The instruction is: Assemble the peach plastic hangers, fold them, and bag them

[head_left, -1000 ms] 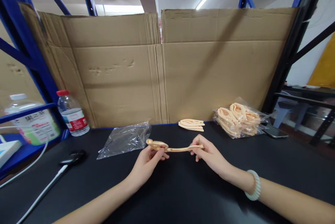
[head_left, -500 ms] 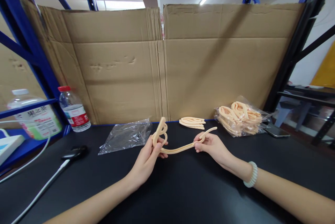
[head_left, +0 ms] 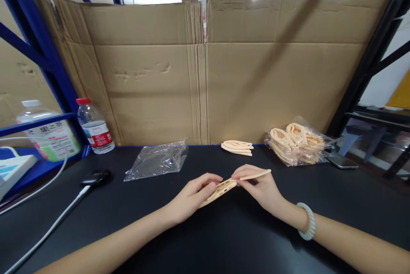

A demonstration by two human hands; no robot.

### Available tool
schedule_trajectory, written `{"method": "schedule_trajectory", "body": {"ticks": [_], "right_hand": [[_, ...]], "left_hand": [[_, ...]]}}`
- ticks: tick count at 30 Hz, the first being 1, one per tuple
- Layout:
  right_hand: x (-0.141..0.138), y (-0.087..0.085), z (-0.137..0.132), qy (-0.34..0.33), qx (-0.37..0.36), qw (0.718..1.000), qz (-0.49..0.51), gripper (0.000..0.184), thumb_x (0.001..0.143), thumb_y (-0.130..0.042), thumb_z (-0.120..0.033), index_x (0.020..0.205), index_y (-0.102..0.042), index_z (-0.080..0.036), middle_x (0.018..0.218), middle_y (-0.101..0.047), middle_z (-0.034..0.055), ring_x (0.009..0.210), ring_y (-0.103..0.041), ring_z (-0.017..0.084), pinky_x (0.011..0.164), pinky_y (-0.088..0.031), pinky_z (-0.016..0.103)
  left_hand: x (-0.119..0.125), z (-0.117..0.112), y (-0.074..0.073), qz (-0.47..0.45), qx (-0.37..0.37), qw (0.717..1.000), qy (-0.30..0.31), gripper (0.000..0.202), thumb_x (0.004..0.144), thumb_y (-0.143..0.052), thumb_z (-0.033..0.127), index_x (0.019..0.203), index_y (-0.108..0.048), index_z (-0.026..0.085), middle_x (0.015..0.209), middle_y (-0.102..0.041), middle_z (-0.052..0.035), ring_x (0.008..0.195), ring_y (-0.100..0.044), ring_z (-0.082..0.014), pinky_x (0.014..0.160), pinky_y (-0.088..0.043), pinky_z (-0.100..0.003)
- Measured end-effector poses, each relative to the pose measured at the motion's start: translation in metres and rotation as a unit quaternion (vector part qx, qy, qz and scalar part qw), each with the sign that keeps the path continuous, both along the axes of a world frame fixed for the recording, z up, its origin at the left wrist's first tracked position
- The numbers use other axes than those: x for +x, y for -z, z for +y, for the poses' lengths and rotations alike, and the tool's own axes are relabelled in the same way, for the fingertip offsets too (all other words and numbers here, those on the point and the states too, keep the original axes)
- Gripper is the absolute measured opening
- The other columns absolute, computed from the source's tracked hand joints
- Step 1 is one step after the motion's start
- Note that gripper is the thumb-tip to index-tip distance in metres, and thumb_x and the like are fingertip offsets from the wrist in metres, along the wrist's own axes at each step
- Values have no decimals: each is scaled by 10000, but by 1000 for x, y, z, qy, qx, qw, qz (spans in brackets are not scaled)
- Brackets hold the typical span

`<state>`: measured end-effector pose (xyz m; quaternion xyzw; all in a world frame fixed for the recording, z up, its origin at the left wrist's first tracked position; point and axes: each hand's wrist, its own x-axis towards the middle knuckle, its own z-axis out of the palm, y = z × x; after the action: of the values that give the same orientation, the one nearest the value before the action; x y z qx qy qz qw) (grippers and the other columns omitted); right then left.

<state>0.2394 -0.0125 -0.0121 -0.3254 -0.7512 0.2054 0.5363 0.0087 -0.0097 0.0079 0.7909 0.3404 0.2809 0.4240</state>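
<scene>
A long beige strip (head_left: 221,190), soft-looking and folded over on itself, is held low above the black table. My left hand (head_left: 192,195) is closed around the folded part, with the thumb on top. My right hand (head_left: 260,188) pinches the strip close by, and a loose end sticks out past its fingers to the right. The folds under my left fingers are partly hidden. Beyond my hands lies a small stack of folded beige strips (head_left: 237,147). Farther right sits a transparent bag (head_left: 294,142) of similar coiled strips.
A flat transparent plastic bag (head_left: 156,162) lies back left. A red-capped water bottle (head_left: 96,131) and a large white-capped bottle (head_left: 51,133) stand at the left. A black device (head_left: 96,177) trails a white cable. A phone (head_left: 342,161) rests right. Cardboard (head_left: 153,77) walls the back.
My hands have come closer together and the strip that stretched between them is folded up. The upright loops at my left hand are now laid down flat. The view has shifted slightly.
</scene>
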Motion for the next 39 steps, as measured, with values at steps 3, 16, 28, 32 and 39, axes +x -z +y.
{"method": "schedule_trajectory", "body": {"ticks": [3, 16, 28, 32, 39], "right_hand": [[0, 0, -1, -20, 10, 1000, 0, 103, 863, -644, -226, 851, -746, -223, 840, -720, 54, 757, -676, 182, 669, -550, 304], [-7, 4, -7, -55, 47, 996, -47, 161, 914, -578, -227, 906, -739, -222, 850, -730, 61, 761, -685, 176, 670, -564, 306], [0, -12, -14, -5, 287, 913, -290, 258, 917, -383, -64, 922, -622, -160, 797, -686, 75, 698, -595, 164, 586, -495, 275], [4, -10, -8, 6, 307, 893, -330, 246, 927, -376, -78, 969, -605, -156, 804, -671, 76, 743, -593, 171, 604, -495, 278], [8, -17, -6, 30, 401, 842, -360, 203, 947, -446, -115, 839, -606, -175, 718, -653, 38, 657, -572, 151, 532, -467, 267]], "left_hand": [[4, 2, 2, 26, -16, 1000, 5, 343, 923, -460, 412, 1101, -641, 182, 887, -664, -27, 733, -552, -155, 674, -423, -257], [3, 4, -1, 111, 90, 990, 19, 338, 952, -429, 405, 930, -672, 171, 667, -585, 23, 578, -464, -106, 547, -342, -200], [13, 10, -15, 213, 208, 949, 107, 395, 1004, -300, 363, 728, -521, 187, 602, -493, 19, 511, -415, -116, 512, -322, -222], [17, 18, -15, 207, 212, 948, 117, 409, 1005, -292, 369, 701, -500, 190, 590, -482, 24, 503, -395, -115, 509, -320, -223], [25, 21, -19, 201, 211, 947, 134, 393, 993, -305, 351, 676, -475, 193, 565, -449, 37, 485, -372, -109, 501, -313, -227]]}}
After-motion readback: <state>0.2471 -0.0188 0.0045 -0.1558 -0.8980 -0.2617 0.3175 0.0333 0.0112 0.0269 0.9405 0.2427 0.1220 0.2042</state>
